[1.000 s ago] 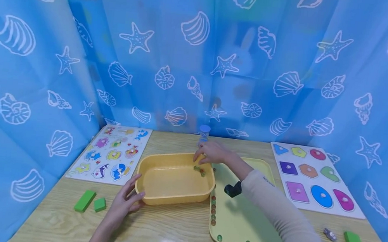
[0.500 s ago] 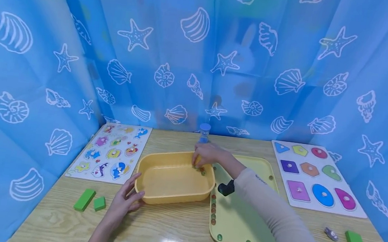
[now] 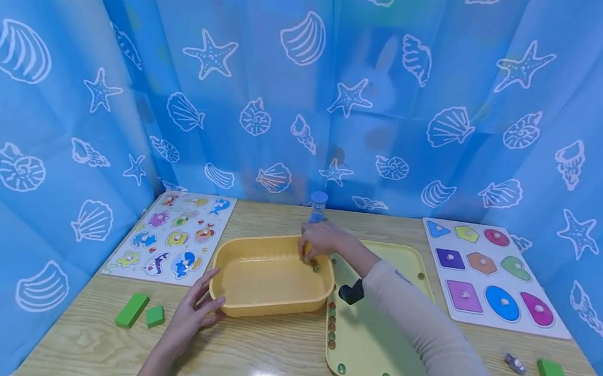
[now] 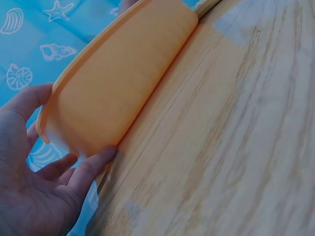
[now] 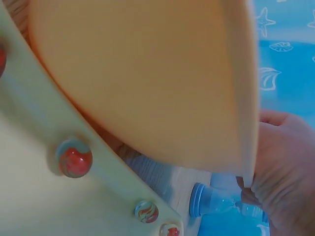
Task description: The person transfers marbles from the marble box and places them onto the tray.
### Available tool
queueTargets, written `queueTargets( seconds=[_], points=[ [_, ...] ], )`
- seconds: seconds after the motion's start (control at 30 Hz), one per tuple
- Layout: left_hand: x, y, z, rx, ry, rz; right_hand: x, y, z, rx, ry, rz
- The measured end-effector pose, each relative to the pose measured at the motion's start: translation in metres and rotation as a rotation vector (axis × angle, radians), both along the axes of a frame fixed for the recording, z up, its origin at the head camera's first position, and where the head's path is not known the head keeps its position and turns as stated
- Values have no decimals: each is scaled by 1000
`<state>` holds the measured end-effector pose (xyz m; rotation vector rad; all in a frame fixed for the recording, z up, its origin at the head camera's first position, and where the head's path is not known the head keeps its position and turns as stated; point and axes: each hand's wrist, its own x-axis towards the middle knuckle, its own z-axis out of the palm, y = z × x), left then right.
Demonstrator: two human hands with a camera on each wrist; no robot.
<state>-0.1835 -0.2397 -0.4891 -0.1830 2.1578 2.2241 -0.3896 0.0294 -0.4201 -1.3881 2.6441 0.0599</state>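
A yellow-orange plastic basin (image 3: 265, 281) stands on the table, its right end overlapping a pale yellow tray (image 3: 374, 340). My left hand (image 3: 192, 314) holds the basin's near left corner; in the left wrist view the index finger lies at the rim and the thumb low on the wall. Over the far right corner reaches my right hand (image 3: 320, 240), fingers pointing down inside at a few marbles (image 3: 316, 268), which they partly cover. In the right wrist view the basin wall hides those fingertips, so I cannot tell whether they grip a marble.
More marbles (image 3: 332, 327) line the tray's left edge. A blue sand timer (image 3: 318, 206) stands behind the basin. Peg puzzle boards lie left (image 3: 177, 236) and right (image 3: 489, 276). Green blocks (image 3: 131, 311) and a small grey figure (image 3: 515, 363) sit near the sides. A blue curtain (image 3: 267, 88) encloses the table.
The right hand has lowered its fingers onto the marbles in the basin's corner, covering more of them. The left hand keeps its hold on the basin.
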Motion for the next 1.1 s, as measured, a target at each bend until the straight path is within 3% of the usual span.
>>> queueTargets(
  seconds=[0.07,0.17,0.3,0.4,0.47,0.6,0.8,0.97,1.1],
  points=[
    [0,0,0,0,0,0,-7,2,-4,-39,0,14],
    [0,1,0,-4,-1,-4,-5,11,2,-163,-24,36],
    [0,3,0,1,1,-14,5,38,22,-344,-41,24],
    [0,3,1,18,6,-21,12,69,31,-411,-21,-34],
    [1,3,2,19,9,-21,15,93,27,-429,-3,-63],
    [2,2,3,7,5,-18,18,138,1,-407,-7,-128],
    [3,1,4,-16,-12,-8,22,175,-36,-403,-119,-175],
    [2,3,4,-15,-15,-5,26,181,-40,-437,-138,-216],
    [2,3,5,-13,-25,-6,29,168,-27,-465,-124,-224]
  ],
)
